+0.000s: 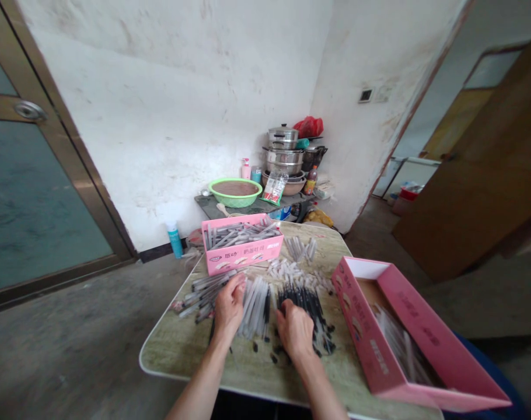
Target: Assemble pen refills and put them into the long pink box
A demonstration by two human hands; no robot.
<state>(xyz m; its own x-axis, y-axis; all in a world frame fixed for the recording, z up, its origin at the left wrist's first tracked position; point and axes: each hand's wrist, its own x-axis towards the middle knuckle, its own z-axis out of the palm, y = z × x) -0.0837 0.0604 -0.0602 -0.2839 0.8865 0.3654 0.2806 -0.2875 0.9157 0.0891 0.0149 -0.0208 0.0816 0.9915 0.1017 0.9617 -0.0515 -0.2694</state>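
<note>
My left hand (230, 303) is over the left part of the table, its fingers curled together; what they hold, if anything, is hidden. Right beside it lies a row of translucent pen barrels (253, 306). My right hand (296, 329) is closed, knuckles up, at the near left side of a pile of dark pen refills (307, 300); its fingertips are mostly hidden. Between the hands lie a few dark-filled pens (266, 315). More greyish pen tubes (199, 294) spread out left of my left hand. Small whitish pen parts (285, 270) lie beyond the refills.
A pink box (243, 256) full of pen tubes stands at the table's far left. Another pink box (357, 326), holding clear tubes, sits at the right edge. Small black pieces (274, 358) lie near the front. Behind are a green basin (236, 201) and stacked pots (284, 157).
</note>
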